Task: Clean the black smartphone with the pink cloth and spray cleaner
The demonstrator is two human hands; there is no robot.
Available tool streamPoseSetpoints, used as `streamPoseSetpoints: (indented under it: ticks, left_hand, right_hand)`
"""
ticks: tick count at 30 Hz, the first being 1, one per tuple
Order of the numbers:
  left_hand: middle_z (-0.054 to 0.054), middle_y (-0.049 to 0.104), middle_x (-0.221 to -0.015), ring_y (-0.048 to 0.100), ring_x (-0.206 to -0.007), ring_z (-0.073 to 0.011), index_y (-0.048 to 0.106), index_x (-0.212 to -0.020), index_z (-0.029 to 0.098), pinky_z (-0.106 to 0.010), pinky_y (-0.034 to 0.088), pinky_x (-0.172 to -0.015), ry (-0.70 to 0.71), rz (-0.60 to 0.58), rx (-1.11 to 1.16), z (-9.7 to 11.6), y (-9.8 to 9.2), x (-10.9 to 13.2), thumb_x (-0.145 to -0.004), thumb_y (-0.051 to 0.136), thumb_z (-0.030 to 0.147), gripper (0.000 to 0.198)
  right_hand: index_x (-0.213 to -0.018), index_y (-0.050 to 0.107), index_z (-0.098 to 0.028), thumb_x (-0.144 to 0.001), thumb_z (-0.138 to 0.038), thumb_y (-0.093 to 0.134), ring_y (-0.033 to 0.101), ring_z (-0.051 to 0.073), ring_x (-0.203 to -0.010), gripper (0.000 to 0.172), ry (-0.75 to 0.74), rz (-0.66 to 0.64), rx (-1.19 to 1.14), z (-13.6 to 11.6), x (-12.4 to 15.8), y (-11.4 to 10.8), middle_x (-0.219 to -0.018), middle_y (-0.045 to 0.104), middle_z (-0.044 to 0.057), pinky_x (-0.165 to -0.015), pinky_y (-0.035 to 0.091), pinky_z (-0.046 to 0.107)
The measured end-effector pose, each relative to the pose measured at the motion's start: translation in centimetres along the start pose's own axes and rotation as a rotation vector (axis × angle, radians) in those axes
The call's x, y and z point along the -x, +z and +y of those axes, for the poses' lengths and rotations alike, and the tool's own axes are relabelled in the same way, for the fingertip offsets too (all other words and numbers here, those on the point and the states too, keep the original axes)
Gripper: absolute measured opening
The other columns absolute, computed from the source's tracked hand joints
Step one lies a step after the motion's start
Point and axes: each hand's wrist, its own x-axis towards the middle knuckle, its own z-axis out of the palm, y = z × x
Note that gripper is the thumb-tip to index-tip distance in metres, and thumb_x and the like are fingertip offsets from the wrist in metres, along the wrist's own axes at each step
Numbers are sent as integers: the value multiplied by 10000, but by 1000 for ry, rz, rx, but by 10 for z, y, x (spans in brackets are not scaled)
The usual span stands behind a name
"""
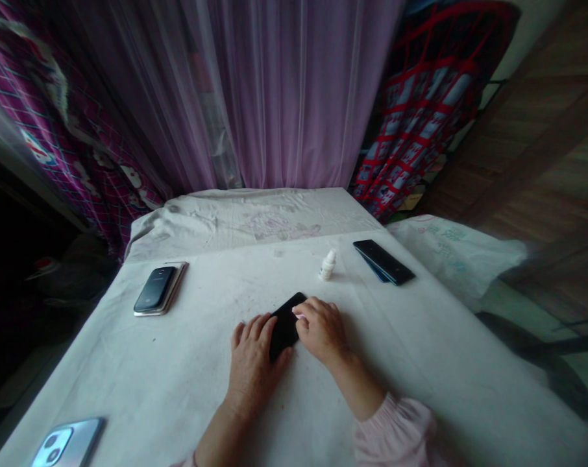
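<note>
left hand lies palm-down on white cloth, fingers slightly spread, not clenched, tips + side of hand against left edge of a slim black glossy smartphone. phone lies flat, tilted on the cloth, btwn both hands, near front middle of table. right hand sits on its upper right edge, fingers curled over it, grasping lightly. tiny pale bit at right fingertips, too small to tell what it is.

pale pink cuffed sleeve on right forearm.

table top = worn white cloth-covered surface, w/ rumpled off-white printed fabric at far end. small white plastic dropper bottle stands upright, beyond hands. black smartphone w/ blue edge under it lies far right, well apart. dark glass-backed phone on tan-gold case lies left. silver-blue phone w/ twin round camera lenses sits at front left corner, partly cut off by frame.

behind table: sheer purple curtain, magenta checked cartoon fabric on left, red-and-white patterned net cloth on right. brown wood-look floor at far right.
</note>
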Motion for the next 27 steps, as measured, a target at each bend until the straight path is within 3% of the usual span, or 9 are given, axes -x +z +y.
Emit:
streamPoseSetpoints:
  ticks: [8, 18, 27]
  left_hand:
    - [-146, 600, -1323, 525, -1231, -333, 500, -1337, 181, -555, 328, -1058, 40, -22, 12, -10, 1, 4, -841, 631, 455, 582]
    - [-122, 636, -1160, 562, -1068, -326, 614, -1183, 174, -491, 400, -977, -134, -163, -85, -13, -32, 1, -696, 755, 362, 541]
    - [-130, 626, -1149, 555, -1066, -320, 593, -1229, 159, -500, 375, -1010, -121, -173, -93, -9, -22, 1, -670, 759, 318, 603]
  right_hand:
    - [-1066, 697, -243, -840, -52, 509, 599, 201, -964, 351, 3, 24, 67, 3, -1, 3, -1012, 692, 53, -799, 385, 325]
    - [-1127, 679, -270, -895, -81, 499, 585, 196, -978, 349, 44, -48, 148, 3, -4, 0, -1065, 682, 46, -793, 378, 327]
    - [-1091, 695, -258, -891, -82, 502, 573, 210, -980, 329, 63, -71, 126, 0, -7, -2, -1056, 679, 51, -796, 356, 333]
